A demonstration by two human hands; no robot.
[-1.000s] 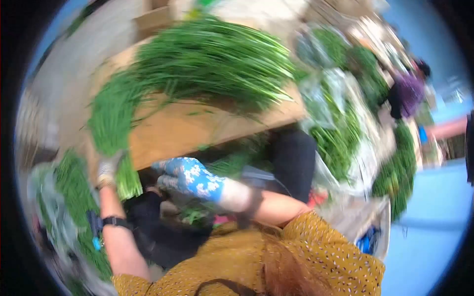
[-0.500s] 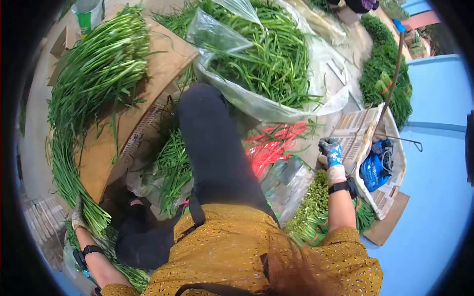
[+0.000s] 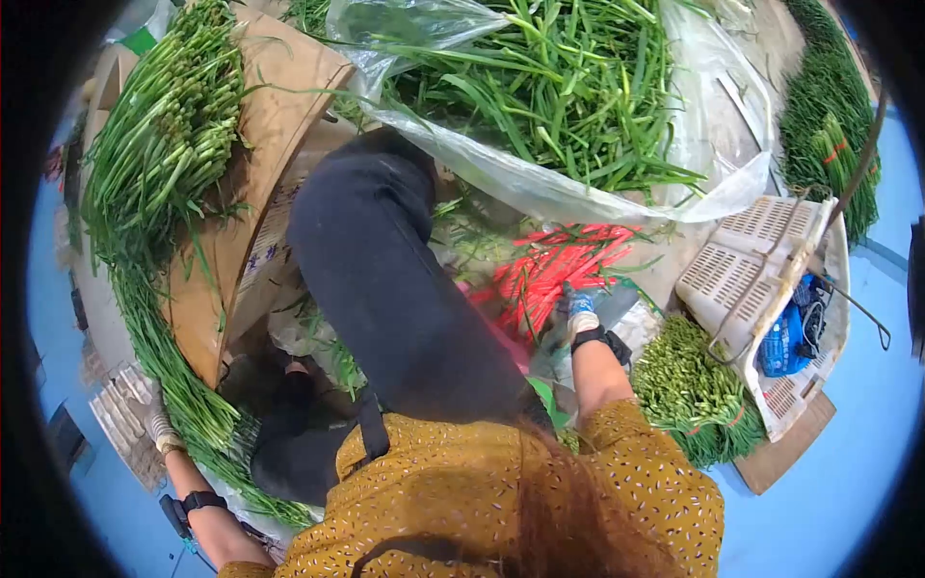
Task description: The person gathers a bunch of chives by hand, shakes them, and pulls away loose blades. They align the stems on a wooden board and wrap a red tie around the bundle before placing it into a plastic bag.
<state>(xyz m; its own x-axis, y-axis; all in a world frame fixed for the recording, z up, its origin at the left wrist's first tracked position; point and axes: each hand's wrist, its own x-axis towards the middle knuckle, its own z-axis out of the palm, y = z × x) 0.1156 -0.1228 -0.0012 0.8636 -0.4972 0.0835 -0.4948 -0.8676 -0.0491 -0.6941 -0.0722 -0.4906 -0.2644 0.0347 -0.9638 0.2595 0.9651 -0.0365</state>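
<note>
Both my hands wear gloves. My left hand (image 3: 157, 420) is at the lower left, beside a long bundle of green stalks (image 3: 198, 409) and against some white slatted pieces (image 3: 125, 414); what its fingers do is too small to tell. My right hand (image 3: 578, 306), in a blue and white glove, reaches to the lower right edge of a pile of red strips (image 3: 554, 275). Its fingertips touch the strips, but whether they grip one cannot be made out. A large heap of green stalks (image 3: 164, 154) lies on the brown board (image 3: 279, 72).
Loose green leaves (image 3: 568, 96) fill a clear plastic sheet (image 3: 617, 204) ahead. To the right are a white crate (image 3: 747, 265) with a blue bag (image 3: 785, 337), a tied bunch of greens (image 3: 689, 380) and more bundles (image 3: 829, 125). My bent knee (image 3: 356, 193) is between my arms.
My right hand has moved left from beside the white crate to the red strips. My left hand has shifted slightly outward from the stalk ends. The whole view has shifted.
</note>
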